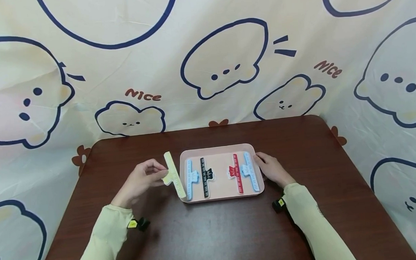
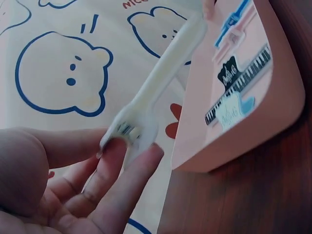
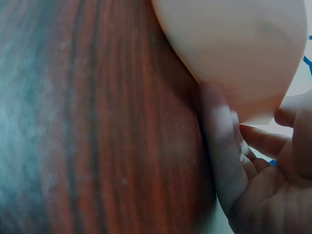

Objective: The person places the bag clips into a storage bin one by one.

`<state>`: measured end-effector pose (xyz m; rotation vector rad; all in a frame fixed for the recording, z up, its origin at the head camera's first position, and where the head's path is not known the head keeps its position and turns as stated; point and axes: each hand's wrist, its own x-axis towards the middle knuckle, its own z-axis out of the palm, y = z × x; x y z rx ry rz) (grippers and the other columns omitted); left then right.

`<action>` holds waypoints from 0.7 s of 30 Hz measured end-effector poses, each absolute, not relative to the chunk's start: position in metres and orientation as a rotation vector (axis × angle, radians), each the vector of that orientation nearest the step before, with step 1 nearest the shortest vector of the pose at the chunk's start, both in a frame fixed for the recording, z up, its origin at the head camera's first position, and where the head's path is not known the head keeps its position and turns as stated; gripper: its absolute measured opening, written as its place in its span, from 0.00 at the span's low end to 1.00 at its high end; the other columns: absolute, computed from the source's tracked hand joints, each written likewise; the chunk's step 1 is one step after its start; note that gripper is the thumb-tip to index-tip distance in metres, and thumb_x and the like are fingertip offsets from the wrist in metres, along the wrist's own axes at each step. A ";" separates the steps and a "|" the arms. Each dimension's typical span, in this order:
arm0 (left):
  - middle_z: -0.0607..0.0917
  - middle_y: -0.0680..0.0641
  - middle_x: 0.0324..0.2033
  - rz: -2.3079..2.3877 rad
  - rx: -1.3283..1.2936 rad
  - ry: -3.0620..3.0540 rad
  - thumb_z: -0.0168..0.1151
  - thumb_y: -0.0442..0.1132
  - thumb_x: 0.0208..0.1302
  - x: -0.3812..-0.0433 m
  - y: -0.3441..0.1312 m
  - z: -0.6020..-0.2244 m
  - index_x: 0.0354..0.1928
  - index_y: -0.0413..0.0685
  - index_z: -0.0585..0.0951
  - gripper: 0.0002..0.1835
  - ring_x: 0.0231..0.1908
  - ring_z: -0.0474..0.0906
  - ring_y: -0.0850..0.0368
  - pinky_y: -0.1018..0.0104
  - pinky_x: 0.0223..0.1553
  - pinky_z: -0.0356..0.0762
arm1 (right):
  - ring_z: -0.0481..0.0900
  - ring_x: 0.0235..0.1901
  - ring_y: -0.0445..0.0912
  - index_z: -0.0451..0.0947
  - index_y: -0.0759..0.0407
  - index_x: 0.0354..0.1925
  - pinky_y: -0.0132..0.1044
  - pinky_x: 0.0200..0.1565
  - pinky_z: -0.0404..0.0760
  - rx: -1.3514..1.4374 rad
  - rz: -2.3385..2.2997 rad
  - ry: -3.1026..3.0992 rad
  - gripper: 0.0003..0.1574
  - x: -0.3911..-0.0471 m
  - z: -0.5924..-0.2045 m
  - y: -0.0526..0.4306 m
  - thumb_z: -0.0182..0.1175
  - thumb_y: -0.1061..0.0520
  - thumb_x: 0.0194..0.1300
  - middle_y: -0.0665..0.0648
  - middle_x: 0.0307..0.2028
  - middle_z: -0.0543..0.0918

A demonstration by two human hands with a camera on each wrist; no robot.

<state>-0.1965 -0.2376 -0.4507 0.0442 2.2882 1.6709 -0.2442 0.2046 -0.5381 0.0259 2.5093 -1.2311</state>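
My left hand (image 1: 145, 178) pinches a pale yellow ruler clip (image 1: 175, 175) by its short handle, thumb on one side and fingers on the other. That clip tilts over the left edge of a pink tray (image 1: 217, 149); in the left wrist view the clip (image 2: 163, 68) looks whitish. Inside the tray lie a blue clip (image 1: 189, 180) and a black clip (image 1: 204, 177) at the left, then a red clip (image 1: 237, 173) and another blue clip (image 1: 251, 171) at the right. My right hand (image 1: 273, 169) grips the tray's right edge; the right wrist view shows fingers either side of the tray's wall (image 3: 239, 53).
The tray rests on a dark brown wooden table (image 1: 217, 235). Behind and beside the table hangs a pale cloth (image 1: 222, 3) with cartoon drawings. Each wrist wears a small black camera, one near the left sleeve (image 1: 111, 229).
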 end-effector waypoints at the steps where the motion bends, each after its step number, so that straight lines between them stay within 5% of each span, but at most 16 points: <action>1: 0.85 0.37 0.45 1.665 0.056 2.280 0.67 0.36 0.71 -0.198 -0.235 -0.450 0.48 0.32 0.79 0.13 0.41 0.87 0.51 0.47 0.49 0.86 | 0.80 0.51 0.53 0.61 0.55 0.78 0.41 0.42 0.83 0.027 -1.228 2.512 0.39 -0.244 -0.538 0.205 0.40 0.35 0.82 0.64 0.65 0.76; 21: 0.81 0.39 0.46 1.569 0.155 2.212 0.68 0.35 0.70 -0.223 -0.189 -0.445 0.49 0.39 0.81 0.10 0.47 0.85 0.48 0.46 0.54 0.84 | 0.81 0.45 0.50 0.63 0.54 0.76 0.39 0.38 0.82 0.027 -1.243 2.503 0.37 -0.245 -0.539 0.206 0.41 0.36 0.83 0.63 0.62 0.78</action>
